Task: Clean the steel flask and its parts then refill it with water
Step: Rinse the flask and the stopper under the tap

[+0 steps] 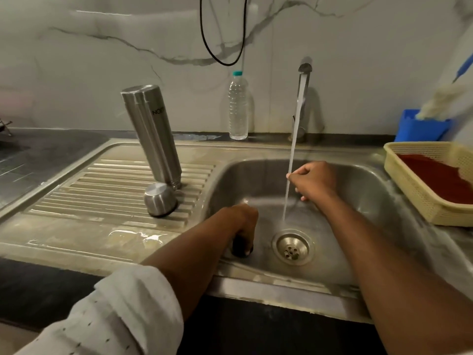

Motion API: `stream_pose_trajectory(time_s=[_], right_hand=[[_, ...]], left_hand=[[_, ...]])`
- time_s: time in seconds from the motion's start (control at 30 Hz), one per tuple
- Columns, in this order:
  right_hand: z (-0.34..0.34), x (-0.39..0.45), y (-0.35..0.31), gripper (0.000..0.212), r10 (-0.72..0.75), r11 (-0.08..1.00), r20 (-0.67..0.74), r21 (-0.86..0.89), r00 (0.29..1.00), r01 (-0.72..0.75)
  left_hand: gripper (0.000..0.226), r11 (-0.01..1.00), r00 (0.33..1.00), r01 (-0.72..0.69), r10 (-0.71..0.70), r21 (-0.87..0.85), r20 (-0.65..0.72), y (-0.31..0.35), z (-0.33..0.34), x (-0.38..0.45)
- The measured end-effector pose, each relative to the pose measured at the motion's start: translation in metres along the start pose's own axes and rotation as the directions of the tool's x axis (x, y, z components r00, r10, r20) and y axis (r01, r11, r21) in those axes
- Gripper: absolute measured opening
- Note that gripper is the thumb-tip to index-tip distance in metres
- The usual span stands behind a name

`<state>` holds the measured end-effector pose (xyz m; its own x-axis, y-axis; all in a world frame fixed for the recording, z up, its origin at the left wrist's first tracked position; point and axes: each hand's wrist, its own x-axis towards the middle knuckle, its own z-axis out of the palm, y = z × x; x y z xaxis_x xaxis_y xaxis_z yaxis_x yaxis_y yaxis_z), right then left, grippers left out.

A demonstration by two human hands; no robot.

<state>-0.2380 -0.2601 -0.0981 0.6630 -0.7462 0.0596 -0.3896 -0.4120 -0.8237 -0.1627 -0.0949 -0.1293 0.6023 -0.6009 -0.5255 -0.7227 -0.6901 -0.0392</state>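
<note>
Gripping a small dark flask part (242,248) low in the sink (371,190), just left of the drain (293,247), the left hand (240,221) curls round it. Beyond the drain, the right hand (313,181) sits loosely fisted, holding nothing visible, touching the tap's water stream (294,134). Left of the sink, the steel flask (151,131) stands inverted on the drainboard (89,190), its steel cap (160,199) touching its front.

Steel flask (151,131) inverted on drainboard, steel cap (160,199) beside it
</note>
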Motion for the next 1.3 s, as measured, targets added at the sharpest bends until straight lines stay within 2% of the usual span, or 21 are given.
stream_pose_trajectory(time_s=[0.1, 0.17, 0.23, 0.27, 0.3, 0.37, 0.4, 0.47, 0.53, 0.63, 0.73, 0.8, 0.87, 0.9, 1.0, 1.1, 1.17, 1.23, 1.3], right_hand=[[-0.001, 0.001, 0.001, 0.016, 0.028, 1.0, 0.006, 0.0, 1.0, -0.028], [-0.003, 0.003, 0.003, 0.015, 0.061, 0.998, 0.005, 0.027, 0.998, -0.061], [-0.005, 0.006, 0.006, 0.012, 0.101, 0.991, 0.008, 0.091, 0.995, -0.102], [-0.006, 0.008, 0.007, 0.009, 0.12, 0.983, 0.01, 0.139, 0.993, -0.12], [-0.006, 0.009, 0.009, 0.007, 0.135, 0.972, 0.015, 0.19, 0.991, -0.135], [-0.007, 0.012, 0.009, 0.014, 0.147, 0.948, 0.036, 0.281, 0.988, -0.151], [-0.008, 0.013, 0.008, 0.019, 0.133, 0.934, 0.057, 0.326, 0.989, -0.145], [-0.009, 0.015, 0.007, 0.03, 0.083, 0.907, 0.102, 0.405, 0.991, -0.118], [-0.008, 0.017, 0.007, 0.038, 0.05, 0.874, 0.129, 0.474, 0.99, -0.106], [-0.006, 0.019, 0.01, 0.041, 0.014, 0.822, 0.142, 0.562, 0.99, -0.092], [-0.005, 0.016, 0.012, 0.043, -0.063, 0.838, 0.137, 0.545, 0.989, -0.022], [-0.005, 0.014, 0.012, 0.045, -0.089, 0.844, 0.125, 0.536, 0.988, 0.009], [-0.005, 0.014, 0.011, 0.042, -0.103, 0.827, 0.127, 0.563, 0.987, 0.014], [-0.005, 0.013, 0.01, 0.039, -0.105, 0.817, 0.132, 0.577, 0.986, 0.01], [-0.006, 0.01, 0.003, 0.024, -0.085, 0.798, 0.164, 0.602, 0.983, -0.031], [-0.003, 0.009, 0.002, 0.027, -0.01, 0.789, 0.231, 0.599, 0.973, -0.134], [-0.003, 0.009, 0.002, 0.027, 0.024, 0.794, 0.232, 0.586, 0.972, -0.16], [-0.001, 0.009, 0.003, 0.024, -0.025, 0.862, 0.142, 0.504, 0.989, -0.051], [0.001, 0.01, 0.004, 0.03, -0.162, 0.92, 0.055, 0.37, 0.985, 0.13]], left_hand=[[0.036, 1.0, 0.998, -0.008, 0.007, -0.025, -0.061, -0.003, -0.004, 0.004], [0.039, 0.995, 0.982, -0.02, 0.001, -0.097, -0.189, -0.007, -0.014, 0.006], [0.037, 0.954, 0.931, -0.096, -0.015, -0.284, -0.366, -0.008, -0.027, 0.008], [0.034, 0.892, 0.893, -0.163, -0.048, -0.421, -0.448, -0.008, -0.033, 0.009], [0.033, 0.788, 0.856, -0.239, -0.106, -0.568, -0.507, -0.006, -0.039, 0.011], [0.032, 0.497, 0.823, -0.373, -0.212, -0.784, -0.526, 0.001, -0.049, 0.016], [0.029, 0.363, 0.829, -0.422, -0.217, -0.831, -0.516, 0.006, -0.053, 0.019], [0.026, 0.158, 0.842, -0.486, -0.179, -0.86, -0.509, 0.015, -0.058, 0.026], [0.026, 0.032, 0.847, -0.514, -0.143, -0.857, -0.513, 0.022, -0.057, 0.032], [0.024, 0.031, 0.819, -0.564, -0.111, -0.825, -0.563, 0.027, -0.048, 0.04], [0.022, 0.056, 0.771, -0.618, -0.154, -0.784, -0.618, 0.027, -0.043, 0.046], [0.023, 0.041, 0.758, -0.629, -0.19, -0.776, -0.624, 0.027, -0.041, 0.051], [0.025, 0.074, 0.743, -0.637, -0.209, -0.767, -0.637, 0.027, -0.04, 0.053], [0.024, 0.092, 0.733, -0.646, -0.203, -0.758, -0.649, 0.025, -0.041, 0.053], [0.022, 0.063, 0.706, -0.694, -0.134, -0.717, -0.695, 0.024, -0.042, 0.05], [0.032, 0.058, 0.715, -0.686, -0.13, -0.726, -0.687, 0.023, -0.045, 0.047], [0.025, 0.076, 0.714, -0.683, -0.14, -0.726, -0.686, 0.022, -0.045, 0.049], [0.019, 0.139, 0.699, -0.682, -0.168, -0.718, -0.695, 0.021, -0.043, 0.053], [0.023, 0.205, 0.704, -0.638, -0.235, -0.743, -0.67, 0.021, -0.041, 0.056]])
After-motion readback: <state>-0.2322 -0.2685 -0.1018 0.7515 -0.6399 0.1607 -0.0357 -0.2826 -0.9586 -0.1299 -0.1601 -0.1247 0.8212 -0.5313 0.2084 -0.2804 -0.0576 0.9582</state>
